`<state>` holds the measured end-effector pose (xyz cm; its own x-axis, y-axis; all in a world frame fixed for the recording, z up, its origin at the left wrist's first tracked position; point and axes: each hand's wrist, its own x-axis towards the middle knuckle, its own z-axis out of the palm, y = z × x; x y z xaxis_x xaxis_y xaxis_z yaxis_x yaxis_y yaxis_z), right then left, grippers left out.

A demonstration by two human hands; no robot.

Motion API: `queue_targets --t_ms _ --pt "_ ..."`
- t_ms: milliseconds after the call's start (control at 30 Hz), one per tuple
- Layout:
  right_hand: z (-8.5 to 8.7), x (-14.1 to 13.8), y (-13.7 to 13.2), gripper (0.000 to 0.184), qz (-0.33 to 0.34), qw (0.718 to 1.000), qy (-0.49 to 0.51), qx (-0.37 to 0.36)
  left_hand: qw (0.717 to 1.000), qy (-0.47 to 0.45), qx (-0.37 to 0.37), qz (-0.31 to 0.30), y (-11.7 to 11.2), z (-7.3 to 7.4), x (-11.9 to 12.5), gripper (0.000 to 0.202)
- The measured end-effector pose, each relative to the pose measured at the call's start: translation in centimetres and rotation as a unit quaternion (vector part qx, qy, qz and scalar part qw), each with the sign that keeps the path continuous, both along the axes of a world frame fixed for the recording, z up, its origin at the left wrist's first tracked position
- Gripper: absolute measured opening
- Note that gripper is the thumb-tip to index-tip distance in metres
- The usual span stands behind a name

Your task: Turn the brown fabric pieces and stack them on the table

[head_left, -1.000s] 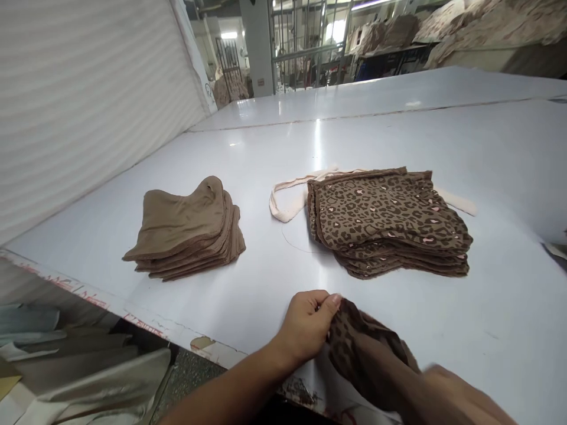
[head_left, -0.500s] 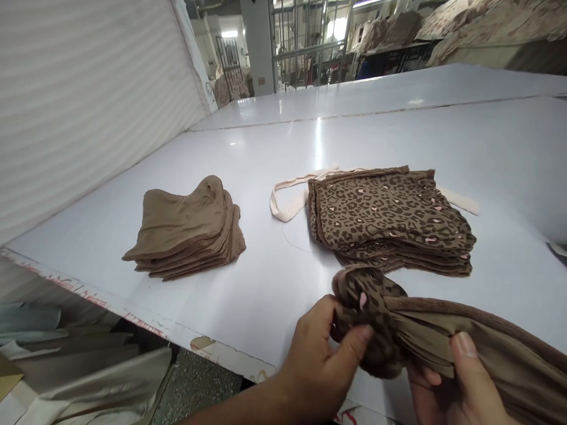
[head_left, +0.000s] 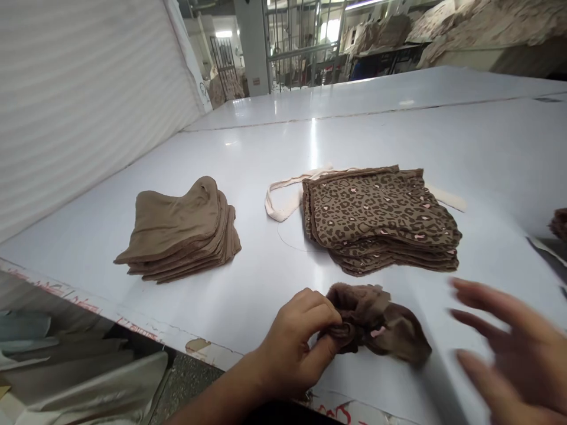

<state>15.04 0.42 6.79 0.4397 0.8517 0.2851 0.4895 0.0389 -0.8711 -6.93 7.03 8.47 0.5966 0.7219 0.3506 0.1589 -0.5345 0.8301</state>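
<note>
My left hand [head_left: 305, 339] is closed around one end of a bunched leopard-print fabric bundle [head_left: 381, 324], dark brown with fuzzy edges and a pink spot, near the table's front edge. My right hand [head_left: 509, 348] is off to the right of it, blurred, fingers spread and holding nothing. Behind the bundle lies a stack of leopard-print fabric pieces [head_left: 381, 206], its layers roughly aligned. A pale fabric strip [head_left: 283, 213] runs underneath that stack and sticks out on both sides. To the left rests a stack of plain brown fabric pieces [head_left: 177, 221].
All of this lies on a glossy white table [head_left: 248, 147] with red writing along its chipped front edge. A white quilted-looking sheet [head_left: 88, 88] rises at the left. Folded cloths [head_left: 97, 378] sit below the table edge. A dark fuzzy item [head_left: 560, 223] shows at the far right.
My right hand has let go of the fabric and moved right, its fingers opening. The long plain brown part no longer stretches to the right; a short bunched bundle remains in my left hand.
</note>
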Motion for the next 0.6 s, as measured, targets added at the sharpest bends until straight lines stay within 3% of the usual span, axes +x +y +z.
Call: queue_targets --t_ms 33,100,133,200,300,400,467,500,567,600 --pt "0.6 -0.8 0.2 0.053 0.076 0.997 -0.021 -0.018 1.000 0.000 0.002 -0.013 0.0 0.1 0.1 0.010" --pt "1.6 -2.8 0.7 0.025 0.184 0.982 0.008 -0.043 1.000 -0.013 0.000 -0.028 -0.1 0.2 0.3 0.008" --pt "1.9 -3.6 0.8 0.016 0.171 0.982 0.060 -0.049 0.999 -0.023 -0.004 -0.026 -0.3 0.2 0.4 0.010" --pt "2.1 -4.8 0.9 0.020 0.091 0.974 0.200 -0.053 0.998 -0.051 -0.023 -0.003 -0.6 0.0 0.4 0.017" --pt "2.2 -5.3 0.8 0.030 -0.009 0.934 0.352 -0.065 0.987 -0.109 -0.110 0.042 -1.4 -1.0 0.4 0.025" --pt "2.4 -5.4 0.9 0.036 -0.073 0.919 0.383 -0.056 0.939 -0.197 -0.276 0.060 -2.3 -2.4 0.7 0.029" --pt "2.5 -5.4 1.1 0.037 -0.107 0.925 0.361 -0.051 0.901 -0.226 -0.366 0.054 -2.7 -3.0 0.7 0.031" --pt "2.4 -5.4 1.2 0.038 -0.104 0.932 0.343 -0.059 0.895 -0.215 -0.387 0.052 -2.8 -3.0 0.6 0.031" --pt "2.2 -5.3 1.4 0.041 -0.082 0.944 0.304 -0.093 0.923 -0.164 -0.335 0.098 -2.8 -2.5 0.4 0.026" --pt "2.0 -5.2 1.4 0.042 -0.076 0.949 0.287 -0.105 0.946 -0.142 -0.254 0.141 -2.7 -2.0 0.3 0.020"
